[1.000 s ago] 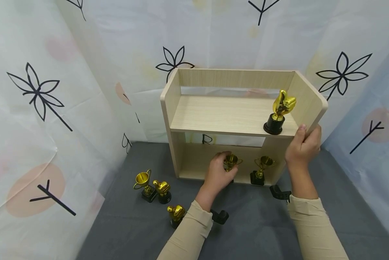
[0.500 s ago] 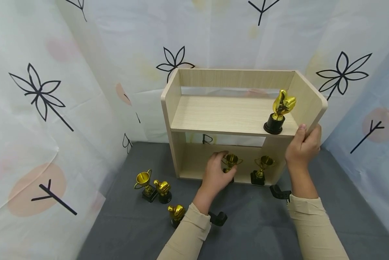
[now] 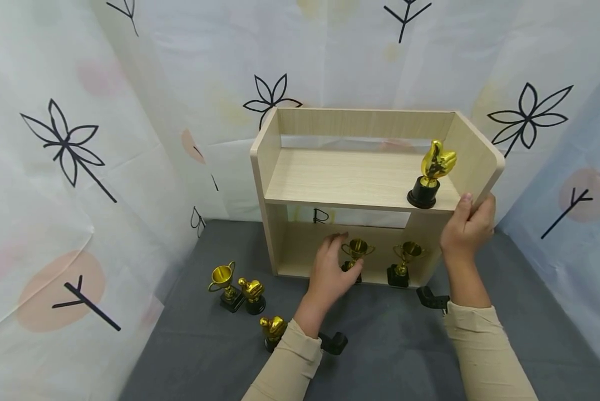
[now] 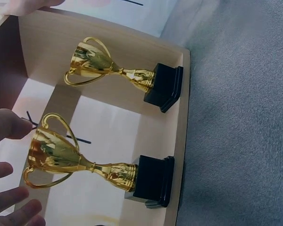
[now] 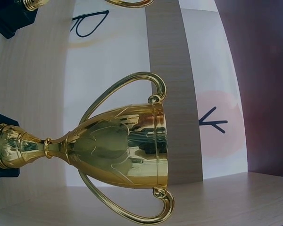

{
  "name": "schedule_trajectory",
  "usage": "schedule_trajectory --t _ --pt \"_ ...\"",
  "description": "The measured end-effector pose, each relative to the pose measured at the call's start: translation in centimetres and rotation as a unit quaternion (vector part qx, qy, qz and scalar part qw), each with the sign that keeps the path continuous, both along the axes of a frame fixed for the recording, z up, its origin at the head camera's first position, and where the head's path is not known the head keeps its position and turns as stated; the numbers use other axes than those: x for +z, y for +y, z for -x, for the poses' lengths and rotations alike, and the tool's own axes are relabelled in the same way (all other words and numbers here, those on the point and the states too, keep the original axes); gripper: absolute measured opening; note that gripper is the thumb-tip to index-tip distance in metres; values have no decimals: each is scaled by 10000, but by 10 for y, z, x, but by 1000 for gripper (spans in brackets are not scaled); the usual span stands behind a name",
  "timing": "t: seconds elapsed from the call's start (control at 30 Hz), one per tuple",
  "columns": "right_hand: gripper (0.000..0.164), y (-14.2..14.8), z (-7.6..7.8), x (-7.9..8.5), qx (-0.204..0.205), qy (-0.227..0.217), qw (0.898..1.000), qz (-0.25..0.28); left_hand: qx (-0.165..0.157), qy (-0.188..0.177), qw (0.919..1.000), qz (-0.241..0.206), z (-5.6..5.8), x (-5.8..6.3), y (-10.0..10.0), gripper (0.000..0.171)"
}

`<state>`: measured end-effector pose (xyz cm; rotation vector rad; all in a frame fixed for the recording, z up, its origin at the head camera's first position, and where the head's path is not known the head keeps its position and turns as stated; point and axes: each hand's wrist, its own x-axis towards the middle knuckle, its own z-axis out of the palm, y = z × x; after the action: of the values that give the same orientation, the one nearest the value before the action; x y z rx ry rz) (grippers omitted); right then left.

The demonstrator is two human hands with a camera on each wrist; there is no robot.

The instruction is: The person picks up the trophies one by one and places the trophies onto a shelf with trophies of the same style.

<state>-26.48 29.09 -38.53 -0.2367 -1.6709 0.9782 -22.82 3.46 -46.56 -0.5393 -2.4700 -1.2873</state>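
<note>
My left hand [image 3: 330, 273] is spread beside a gold trophy cup [image 3: 358, 248] on the lower level of the pale wooden shelf [image 3: 325, 178]. In the left wrist view, the thumb and fingers stand apart at the rim of this trophy cup [image 4: 56, 150], whose black base rests near the shelf's front edge. A second trophy cup [image 3: 409, 252] stands to its right, and fills much of the right wrist view. With my right hand [image 3: 467, 228] I grip the front edge of the shelf's right side panel, thumb toward the inside.
A gold thumbs-up trophy [image 3: 434, 167] stands at the upper level's right end. On the grey cloth to the left are a trophy cup [image 3: 222, 275] and two thumbs-up trophies [image 3: 252, 292], the nearer one partly behind the left sleeve [image 3: 292, 356]. Patterned sheets hang around.
My left hand has loosened from the trophy cup and drawn slightly left, its fingers spreading. The cup stays in place. My right hand keeps its grip on the shelf.
</note>
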Motion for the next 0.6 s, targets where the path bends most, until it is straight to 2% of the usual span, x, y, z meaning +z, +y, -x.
schedule_trajectory --t 0.6 --pt "50 -3 -2 2 -4 -74 9999 94 158 59 9999 -2 -14 17 -14 59"
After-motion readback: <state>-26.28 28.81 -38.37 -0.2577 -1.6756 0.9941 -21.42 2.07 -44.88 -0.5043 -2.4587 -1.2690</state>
